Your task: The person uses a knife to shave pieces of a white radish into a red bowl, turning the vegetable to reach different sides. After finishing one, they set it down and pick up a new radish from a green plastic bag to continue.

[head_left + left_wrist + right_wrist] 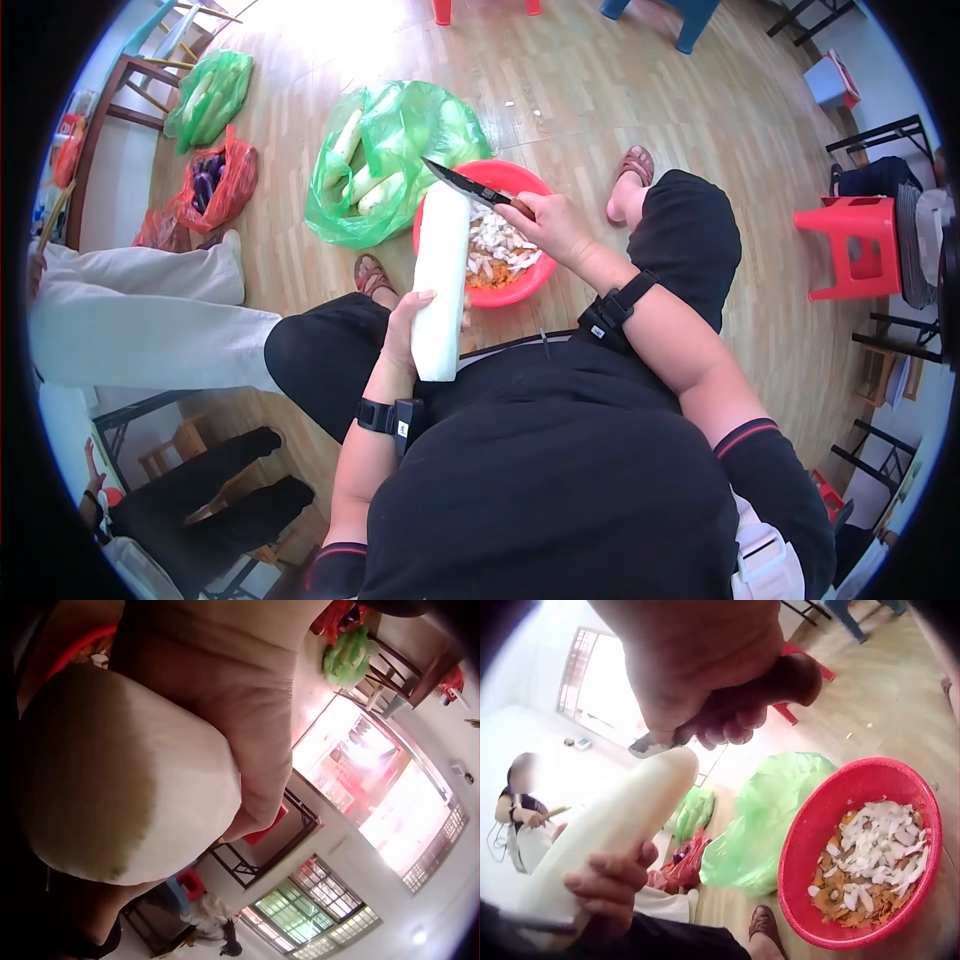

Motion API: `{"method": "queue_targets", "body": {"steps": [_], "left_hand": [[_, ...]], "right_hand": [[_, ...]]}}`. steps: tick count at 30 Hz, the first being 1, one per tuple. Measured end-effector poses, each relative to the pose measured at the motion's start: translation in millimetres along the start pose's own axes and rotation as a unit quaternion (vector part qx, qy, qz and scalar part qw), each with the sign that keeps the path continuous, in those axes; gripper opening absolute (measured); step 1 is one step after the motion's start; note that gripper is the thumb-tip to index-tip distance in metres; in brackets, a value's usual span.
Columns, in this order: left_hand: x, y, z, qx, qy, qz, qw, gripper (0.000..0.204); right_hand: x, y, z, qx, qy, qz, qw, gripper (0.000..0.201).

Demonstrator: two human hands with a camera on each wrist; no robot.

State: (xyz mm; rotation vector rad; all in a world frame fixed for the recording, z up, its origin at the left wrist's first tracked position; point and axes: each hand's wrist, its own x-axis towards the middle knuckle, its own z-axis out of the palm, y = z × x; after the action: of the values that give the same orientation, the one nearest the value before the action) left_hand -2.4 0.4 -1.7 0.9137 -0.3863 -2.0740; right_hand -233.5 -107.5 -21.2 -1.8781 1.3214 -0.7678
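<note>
We are gripping the long white radish (441, 280) near its lower end with the left hand (405, 335), holding it tilted over the red basin (530, 285); it looks heavy, stiff and slippery. The right hand (550, 225) is clenching the knife (470, 186) at its tip.

Head view downward, wrist views close – sharing radish (441, 275)

Black short-sleeved shirt with red-trimmed cuffs, black wrist straps, brown sandals.
</note>
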Motion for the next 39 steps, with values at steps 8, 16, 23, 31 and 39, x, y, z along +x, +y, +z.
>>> {"method": "queue_targets", "body": {"steps": [8, 16, 23, 31, 39], "left_hand": [[-3, 3, 4, -0.019, 0.003, 0.021, 1.0, 0.06], [-4, 2, 9, -0.009, -0.024, 0.024, 0.999, 0.065], [-4, 3, 7, -0.023, -0.02, 0.04, 0.999, 0.065], [-5, 0, 5, -0.074, -0.117, 0.029, 0.99, 0.072], [-7, 1, 26, -0.04, -0.084, -0.009, 0.996, 0.078]], "right_hand": [[-23, -27, 15, 0.007, -0.081, -0.137, 0.987, 0.031], [5, 4, 0, 0.012, 0.002, 0.012, 1.0, 0.033], [-22, -37, 5, 0.031, -0.11, -0.116, 0.987, 0.035], [3, 11, 17, 0.082, 0.022, -0.059, 0.995, 0.042], [-7, -10, 18, 0.584, -0.15, 0.24, 0.761, 0.047]]}}
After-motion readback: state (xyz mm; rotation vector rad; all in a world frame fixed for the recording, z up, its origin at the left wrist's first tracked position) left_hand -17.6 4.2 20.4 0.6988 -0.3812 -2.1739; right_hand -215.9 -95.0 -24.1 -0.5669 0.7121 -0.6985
